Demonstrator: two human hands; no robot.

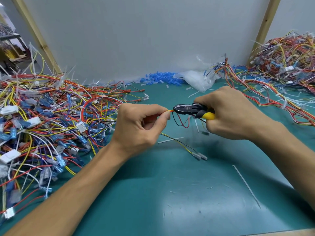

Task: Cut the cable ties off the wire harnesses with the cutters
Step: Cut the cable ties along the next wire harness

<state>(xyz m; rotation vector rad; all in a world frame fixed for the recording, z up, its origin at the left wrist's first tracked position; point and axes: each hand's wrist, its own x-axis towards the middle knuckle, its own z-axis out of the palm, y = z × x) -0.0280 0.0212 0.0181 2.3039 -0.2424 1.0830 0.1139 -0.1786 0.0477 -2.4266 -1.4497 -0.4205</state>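
Note:
My left hand [139, 126] pinches a small wire harness [180, 121] of red, black and yellow wires between thumb and forefinger. Its loose ends hang down to the green mat, ending in clear terminals [199, 156]. My right hand [226, 113] grips the cutters [189, 109], which have black jaws and yellow-and-black handles. The jaw tips touch the harness right at my left fingertips. A white cable tie [196, 125] dangles just under the jaws, blurred.
A big tangle of harnesses [44, 123] covers the left of the green mat [170, 193]. Another heap [283, 65] fills the back right. Blue sleeves [160, 79] and a clear plastic bag [196, 79] lie by the wall. Loose cut ties [245, 184] lie on the mat.

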